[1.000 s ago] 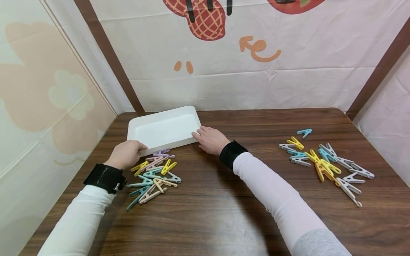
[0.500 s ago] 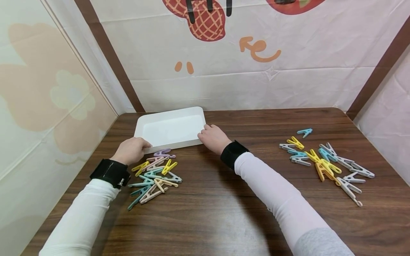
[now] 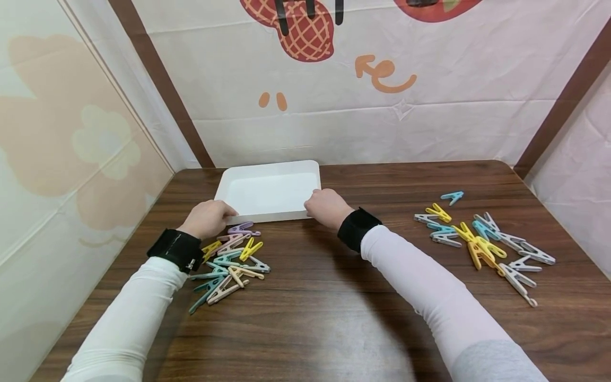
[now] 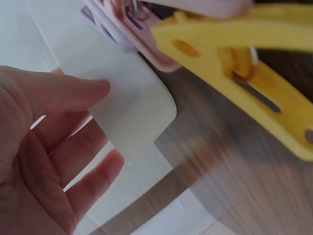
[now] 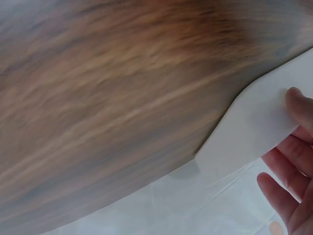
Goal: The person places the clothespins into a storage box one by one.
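A shallow white tray (image 3: 269, 193) lies at the back of the table with nothing in it. My left hand (image 3: 207, 218) pinches its near left corner. In the left wrist view the thumb (image 4: 88, 94) presses the outer wall of the tray (image 4: 134, 105), fingers behind the rim. At the near right corner my right hand (image 3: 329, 208) grips the same tray, its thumb (image 5: 299, 105) on the outer wall in the right wrist view. Right by the left hand lie a purple clothespin (image 3: 242, 229) and a yellow clothespin (image 4: 205, 63).
A pile of pink, teal, cream and yellow clothespins (image 3: 229, 258) lies in front of the tray, at the left. More clothespins, yellow, blue and grey (image 3: 489, 247), are scattered on the right of the wooden table (image 3: 324, 318). A printed cloth wall (image 3: 334, 132) stands behind it.
Both hands have moved the tray to the right along the back of the table, and it has turned squarer to the back edge. The clothespins have stayed in place.
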`<state>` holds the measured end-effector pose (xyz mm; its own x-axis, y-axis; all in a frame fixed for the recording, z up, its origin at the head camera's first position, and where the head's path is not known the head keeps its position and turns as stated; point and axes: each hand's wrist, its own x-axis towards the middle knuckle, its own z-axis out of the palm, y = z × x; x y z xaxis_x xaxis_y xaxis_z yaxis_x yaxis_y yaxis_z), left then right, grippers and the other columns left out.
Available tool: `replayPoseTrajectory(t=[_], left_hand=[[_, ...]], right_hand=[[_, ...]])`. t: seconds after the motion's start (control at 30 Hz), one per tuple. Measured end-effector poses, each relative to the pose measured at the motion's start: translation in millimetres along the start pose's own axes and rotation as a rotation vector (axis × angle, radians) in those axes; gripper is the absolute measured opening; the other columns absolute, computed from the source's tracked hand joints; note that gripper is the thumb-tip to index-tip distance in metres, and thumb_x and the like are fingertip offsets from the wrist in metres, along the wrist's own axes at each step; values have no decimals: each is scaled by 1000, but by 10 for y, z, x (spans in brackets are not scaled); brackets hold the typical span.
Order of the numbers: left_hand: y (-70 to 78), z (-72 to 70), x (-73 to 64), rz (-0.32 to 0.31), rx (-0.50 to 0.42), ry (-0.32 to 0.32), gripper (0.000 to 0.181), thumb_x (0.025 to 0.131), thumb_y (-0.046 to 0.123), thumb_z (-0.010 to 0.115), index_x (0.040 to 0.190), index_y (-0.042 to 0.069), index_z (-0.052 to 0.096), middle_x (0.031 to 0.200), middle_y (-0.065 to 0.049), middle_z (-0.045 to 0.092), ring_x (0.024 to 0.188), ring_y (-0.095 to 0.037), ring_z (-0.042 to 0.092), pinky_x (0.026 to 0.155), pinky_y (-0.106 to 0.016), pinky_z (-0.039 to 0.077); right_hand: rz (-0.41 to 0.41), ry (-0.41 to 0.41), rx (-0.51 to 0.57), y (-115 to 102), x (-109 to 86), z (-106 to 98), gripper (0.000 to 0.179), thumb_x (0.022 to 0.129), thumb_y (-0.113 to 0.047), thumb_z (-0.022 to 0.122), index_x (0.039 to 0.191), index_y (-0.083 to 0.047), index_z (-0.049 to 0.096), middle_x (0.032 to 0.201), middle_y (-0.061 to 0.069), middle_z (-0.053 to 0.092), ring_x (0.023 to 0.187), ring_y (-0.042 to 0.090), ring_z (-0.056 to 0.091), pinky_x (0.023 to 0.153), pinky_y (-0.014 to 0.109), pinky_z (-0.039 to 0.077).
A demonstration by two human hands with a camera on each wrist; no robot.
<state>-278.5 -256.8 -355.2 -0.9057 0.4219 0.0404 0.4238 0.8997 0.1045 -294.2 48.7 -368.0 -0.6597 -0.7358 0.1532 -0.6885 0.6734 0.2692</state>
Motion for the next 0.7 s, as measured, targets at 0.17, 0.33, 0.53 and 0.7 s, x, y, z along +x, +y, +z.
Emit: replayPoseTrajectory(t=[0.17,0.33,0.53,0.7], left_hand=[[49,2,45,24,-12,-10,24,87,-7,58,104,-1,74,101,-16,71,96,-34,65,81,-48,50],[131,20,100,57,-22,-20,25,87,-6,57,104,-1,74,101,-15,71,92,-30,65,77,-45,50],[320,53,187,124,-8,-21,24,88,-4,59,104,2,74,102,-12,71,92,-27,66,78,-42,51],[534,66,247,171,10,-25,24,89,-4,59,107,3,74,103,-11,71,94,-27,66,79,-41,52]], right_hand=[[-13,2,11,56,-90,-6,15,92,-19,67,81,-11,72,77,1,70,77,19,63,69,31,50],[-23,3,40,136,-229,-2,17,93,-19,67,79,-10,69,74,1,67,73,19,60,67,32,49],[-33,13,80,294,-468,22,19,92,-17,68,75,-10,63,68,0,61,68,19,55,64,31,47],[-42,26,71,415,-684,34,23,92,-18,68,72,-11,58,65,-1,57,66,19,52,60,30,44]])
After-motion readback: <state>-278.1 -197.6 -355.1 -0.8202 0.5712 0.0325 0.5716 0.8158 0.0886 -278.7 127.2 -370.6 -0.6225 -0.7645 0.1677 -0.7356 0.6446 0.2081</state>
